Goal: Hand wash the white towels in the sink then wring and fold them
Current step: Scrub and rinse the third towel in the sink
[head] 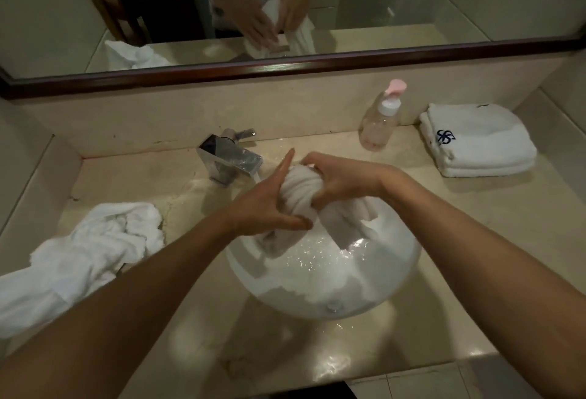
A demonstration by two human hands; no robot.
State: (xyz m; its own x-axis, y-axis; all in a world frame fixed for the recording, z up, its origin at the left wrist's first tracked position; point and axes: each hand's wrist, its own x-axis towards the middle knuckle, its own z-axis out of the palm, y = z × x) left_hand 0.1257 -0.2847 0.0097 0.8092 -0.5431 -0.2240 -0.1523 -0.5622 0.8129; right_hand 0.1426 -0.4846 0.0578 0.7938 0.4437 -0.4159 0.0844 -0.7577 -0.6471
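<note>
On the counter: a crumpled white towel (85, 249) lies left of the sink (396, 287); a folded towel (478, 142) with a dark logo lies far right, a clear bottle (380, 119) near it.
Behind the sink: the faucet (230, 157), just left of the hands.
Wet towel (299, 189): bunched above the basin, its ends hanging into the water.
Right hand (342, 176): fingers curled tight on the bunch.
Left hand (269, 202): fingers straight, palm pressed to the towel, thumb under it.

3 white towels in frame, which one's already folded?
The folded towel on the counter right of the sink, with the dark blue logo. The crumpled towel lies in a heap at left; the wet towel is bunched between both hands over the basin.
</note>
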